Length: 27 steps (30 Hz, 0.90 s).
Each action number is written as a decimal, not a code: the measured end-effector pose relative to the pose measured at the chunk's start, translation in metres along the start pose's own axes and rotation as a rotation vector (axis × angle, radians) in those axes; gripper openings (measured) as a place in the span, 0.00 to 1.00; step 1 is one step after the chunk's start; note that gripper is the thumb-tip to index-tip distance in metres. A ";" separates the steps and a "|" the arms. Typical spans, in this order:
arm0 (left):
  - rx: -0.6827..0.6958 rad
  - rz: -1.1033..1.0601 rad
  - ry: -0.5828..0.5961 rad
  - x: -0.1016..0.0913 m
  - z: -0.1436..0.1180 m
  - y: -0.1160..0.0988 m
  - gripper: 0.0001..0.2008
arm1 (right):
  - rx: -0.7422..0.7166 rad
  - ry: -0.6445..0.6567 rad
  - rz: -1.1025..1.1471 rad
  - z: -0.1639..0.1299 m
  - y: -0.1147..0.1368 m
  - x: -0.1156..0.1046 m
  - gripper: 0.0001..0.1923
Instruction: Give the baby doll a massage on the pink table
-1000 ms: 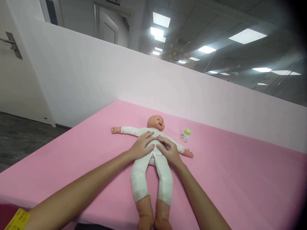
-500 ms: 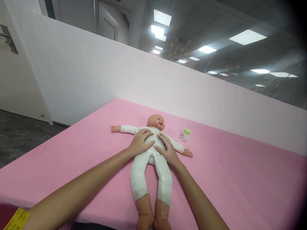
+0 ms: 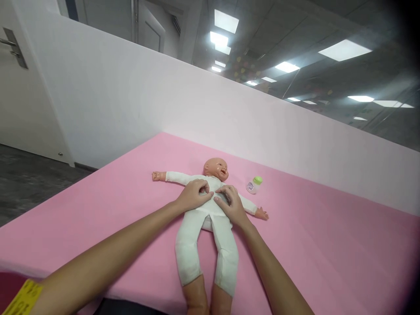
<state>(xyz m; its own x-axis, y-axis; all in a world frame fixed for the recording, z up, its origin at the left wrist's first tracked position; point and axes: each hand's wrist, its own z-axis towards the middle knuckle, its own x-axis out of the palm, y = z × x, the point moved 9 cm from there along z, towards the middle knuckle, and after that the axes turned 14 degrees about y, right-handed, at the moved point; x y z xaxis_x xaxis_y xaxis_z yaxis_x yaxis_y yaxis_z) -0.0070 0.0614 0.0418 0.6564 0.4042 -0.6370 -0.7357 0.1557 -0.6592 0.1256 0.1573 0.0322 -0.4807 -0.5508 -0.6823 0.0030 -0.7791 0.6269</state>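
Observation:
A baby doll (image 3: 212, 209) with a white cloth body lies on its back on the pink-covered table (image 3: 305, 245). Its arms are spread wide and its feet point toward me. My left hand (image 3: 193, 196) rests on one side of its chest, the fingers curved and the thumb apart from them. On the other side of the chest lies my right hand (image 3: 232, 204), also with bent fingers and a gap to the thumb. Both thumb tips are close together near the middle of the torso. Neither hand visibly grips the cloth.
A small clear bottle with a green cap (image 3: 254, 185) lies beside the doll's arm on the right. A white wall (image 3: 210, 105) runs along the table's far edge, with a window above it. At the left is a white door (image 3: 26, 96).
My fingers have curled in from lying flat and spread on the doll's chest. The doll's head and right-side arm have shifted slightly to the right in view.

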 end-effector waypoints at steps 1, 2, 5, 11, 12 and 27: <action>0.010 0.007 -0.018 -0.001 -0.001 0.000 0.09 | -0.003 0.000 0.002 -0.001 0.000 0.001 0.16; 0.022 0.023 -0.036 -0.001 -0.002 -0.001 0.08 | -0.002 0.007 0.003 -0.002 0.001 0.002 0.19; 0.058 0.083 -0.043 -0.001 -0.004 -0.004 0.14 | 0.035 0.059 0.004 -0.004 -0.004 0.008 0.32; 0.064 0.085 0.059 0.006 -0.003 -0.004 0.18 | 0.074 0.065 0.049 -0.001 -0.015 0.006 0.32; 0.055 0.083 0.062 0.006 -0.003 -0.003 0.15 | 0.060 0.048 0.047 0.000 -0.015 0.004 0.28; 0.068 0.153 0.022 0.004 -0.007 -0.008 0.22 | 0.086 0.195 0.133 -0.004 -0.014 0.008 0.41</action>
<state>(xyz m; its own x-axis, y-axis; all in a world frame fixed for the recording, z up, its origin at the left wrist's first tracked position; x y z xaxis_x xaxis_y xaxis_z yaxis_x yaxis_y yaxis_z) 0.0032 0.0557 0.0416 0.5392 0.4079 -0.7368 -0.8362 0.1548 -0.5261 0.1250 0.1629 0.0161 -0.3030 -0.7004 -0.6462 -0.0234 -0.6724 0.7398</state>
